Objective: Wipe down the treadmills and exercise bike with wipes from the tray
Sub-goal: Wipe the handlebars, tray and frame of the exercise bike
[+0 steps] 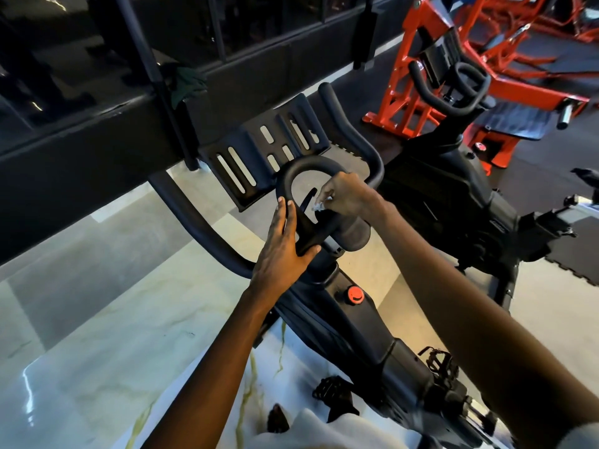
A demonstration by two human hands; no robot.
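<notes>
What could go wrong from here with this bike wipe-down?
1. The wipe pinched in the right hand is a small wad, so it may skip much of the handlebar.
2. The left hand rests bare on the handlebar and could re-soil wiped spots.

Left hand (282, 244) on handlebar loop (308, 162); right hand (348, 196) beside, probably with wipe (319, 206); rack (252, 140) beyond.

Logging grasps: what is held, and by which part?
Right hand pinches a small crumpled white wipe by its upper end; left hand lies flat on black loop handlebar.
</notes>
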